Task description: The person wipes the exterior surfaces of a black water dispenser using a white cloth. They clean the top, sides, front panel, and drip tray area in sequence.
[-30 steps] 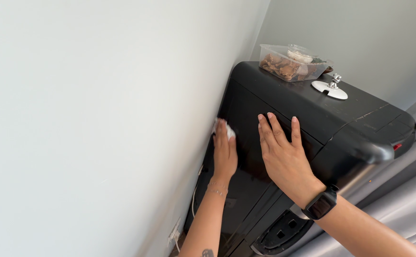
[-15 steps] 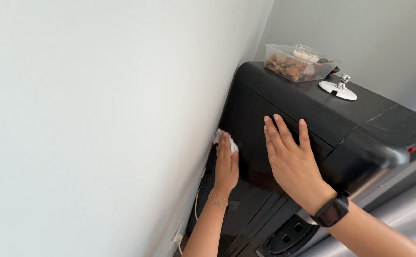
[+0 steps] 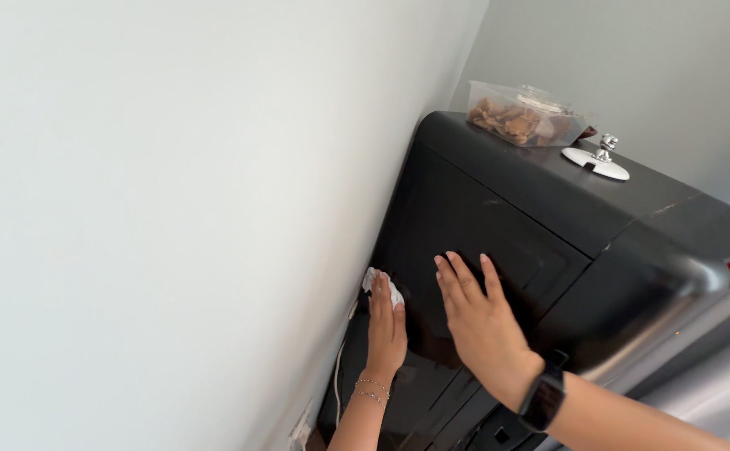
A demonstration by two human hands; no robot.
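Note:
A tall black appliance (image 3: 499,209) stands against a pale wall. My left hand (image 3: 386,330) presses a small white wad of tissue (image 3: 381,284) flat against its side panel, close to the wall. A thin bracelet circles that wrist. My right hand (image 3: 478,321) lies flat with fingers spread on the same panel, just to the right of the left one. A black smartwatch (image 3: 543,397) sits on the right wrist.
On top of the appliance rest a clear plastic tub of brown snacks (image 3: 525,119) and a white disc with a chrome knob (image 3: 596,160). A white cable (image 3: 337,376) runs down beside the wall (image 3: 173,209). Grey fabric (image 3: 716,384) hangs at right.
Both hands have slid down the side panel, the left one dragging the tissue with it. The view has shifted a little as well.

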